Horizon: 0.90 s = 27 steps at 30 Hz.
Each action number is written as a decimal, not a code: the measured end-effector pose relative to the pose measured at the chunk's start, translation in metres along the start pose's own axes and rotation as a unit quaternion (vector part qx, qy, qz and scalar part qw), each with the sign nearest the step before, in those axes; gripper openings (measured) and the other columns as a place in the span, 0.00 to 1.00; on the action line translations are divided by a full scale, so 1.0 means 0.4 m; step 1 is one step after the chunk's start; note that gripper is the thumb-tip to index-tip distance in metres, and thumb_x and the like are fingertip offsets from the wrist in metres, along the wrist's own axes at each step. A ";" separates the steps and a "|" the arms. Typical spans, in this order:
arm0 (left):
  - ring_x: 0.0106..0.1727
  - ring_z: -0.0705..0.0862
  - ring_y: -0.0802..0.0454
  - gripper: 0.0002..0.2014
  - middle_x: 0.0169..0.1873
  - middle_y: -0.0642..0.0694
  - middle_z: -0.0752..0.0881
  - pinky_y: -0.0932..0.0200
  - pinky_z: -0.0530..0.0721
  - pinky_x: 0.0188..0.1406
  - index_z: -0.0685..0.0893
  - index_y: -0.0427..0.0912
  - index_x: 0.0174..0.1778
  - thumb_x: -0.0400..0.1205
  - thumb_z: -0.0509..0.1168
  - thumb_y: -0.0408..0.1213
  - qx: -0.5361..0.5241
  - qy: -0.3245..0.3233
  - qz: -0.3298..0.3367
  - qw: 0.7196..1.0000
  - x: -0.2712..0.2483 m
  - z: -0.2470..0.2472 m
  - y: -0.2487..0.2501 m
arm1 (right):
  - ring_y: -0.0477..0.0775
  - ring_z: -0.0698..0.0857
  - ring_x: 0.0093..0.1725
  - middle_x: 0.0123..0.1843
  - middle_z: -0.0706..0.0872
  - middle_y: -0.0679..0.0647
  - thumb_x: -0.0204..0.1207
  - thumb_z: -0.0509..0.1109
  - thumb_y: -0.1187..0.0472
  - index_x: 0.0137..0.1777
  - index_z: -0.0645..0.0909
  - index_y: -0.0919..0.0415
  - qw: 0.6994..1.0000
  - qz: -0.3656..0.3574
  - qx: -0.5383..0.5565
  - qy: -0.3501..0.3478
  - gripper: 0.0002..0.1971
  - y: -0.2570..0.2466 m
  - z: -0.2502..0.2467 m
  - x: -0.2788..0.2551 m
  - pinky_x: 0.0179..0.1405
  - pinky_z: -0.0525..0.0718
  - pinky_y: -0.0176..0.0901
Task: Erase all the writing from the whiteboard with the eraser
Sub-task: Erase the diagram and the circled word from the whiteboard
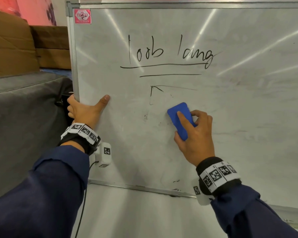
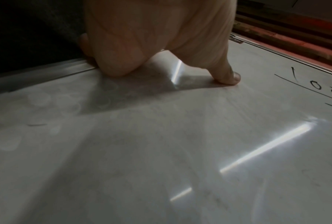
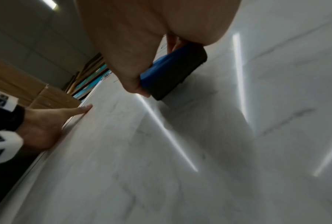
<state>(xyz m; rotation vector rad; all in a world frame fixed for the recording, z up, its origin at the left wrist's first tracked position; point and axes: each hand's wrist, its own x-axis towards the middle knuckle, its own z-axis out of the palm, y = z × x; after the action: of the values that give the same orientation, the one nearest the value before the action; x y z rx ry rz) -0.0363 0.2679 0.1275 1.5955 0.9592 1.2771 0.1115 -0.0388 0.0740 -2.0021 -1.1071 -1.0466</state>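
Pressure should stay flat as the right hand (image 1: 194,134), fingers clamped on the blue eraser (image 1: 180,109) below the writing (image 1: 169,52) (mid-board), sweeps up while the left hand (image 1: 86,110), thumb splayed on the face and fingers round the edge, grips the whiteboard (image 1: 248,117).

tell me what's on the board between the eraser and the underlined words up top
In the head view, between the blue eraser and the underlined writing lie a second thinner line and a half-wiped box outline; otherwise bare whiteboard.
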 end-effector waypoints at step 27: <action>0.73 0.68 0.40 0.60 0.72 0.44 0.71 0.43 0.71 0.70 0.63 0.49 0.76 0.53 0.78 0.74 -0.011 0.023 0.012 1.000 0.001 0.006 -0.003 | 0.68 0.73 0.62 0.70 0.71 0.66 0.71 0.79 0.60 0.76 0.77 0.56 0.999 -0.040 0.020 -0.005 0.32 -0.030 0.014 0.054 0.56 0.83 0.64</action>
<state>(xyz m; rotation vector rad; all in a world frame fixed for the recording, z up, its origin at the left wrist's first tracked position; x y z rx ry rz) -0.0339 0.2682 0.1260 1.5706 0.9542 1.3413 0.1102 -0.0204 0.0913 -1.9475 -1.2123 -1.0461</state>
